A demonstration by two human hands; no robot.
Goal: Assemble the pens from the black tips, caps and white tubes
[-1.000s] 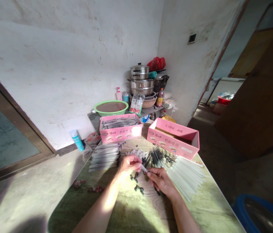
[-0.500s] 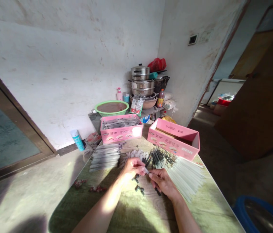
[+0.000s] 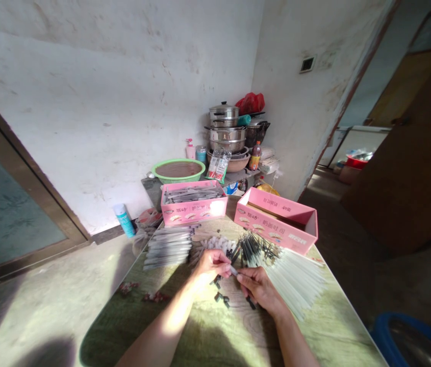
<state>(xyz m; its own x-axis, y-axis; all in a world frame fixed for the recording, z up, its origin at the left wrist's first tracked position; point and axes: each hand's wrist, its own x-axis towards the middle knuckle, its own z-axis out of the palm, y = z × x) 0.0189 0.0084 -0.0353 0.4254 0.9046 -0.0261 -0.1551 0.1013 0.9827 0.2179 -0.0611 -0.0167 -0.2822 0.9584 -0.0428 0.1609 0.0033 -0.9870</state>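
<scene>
A short whitish translucent pen part (image 3: 233, 270) is pinched between my two hands over the table. My left hand (image 3: 212, 262) closes thumb and fingers on its upper left end; my right hand (image 3: 260, 288) grips the lower right end. Finished-looking pens (image 3: 168, 248) lie in rows left of my left hand. Behind it is a pile of short white pen pieces (image 3: 215, 243). Thin pen refills (image 3: 299, 280) with dark ends (image 3: 250, 245) fan out beyond and right of my right hand. Small black pieces (image 3: 222, 299) lie below my hands.
A pink box (image 3: 194, 213) full of pens stands at the table's far side, with a second pink box (image 3: 276, 229) to its right. Behind are a green basin (image 3: 178, 178), stacked steel pots (image 3: 226, 135) and a bottle (image 3: 255, 157). A blue-rimmed container (image 3: 385, 326) is at lower right.
The view has shifted slightly, so everything sits a little further right. Both hands keep their pinch on the pen part, with hardly any movement.
</scene>
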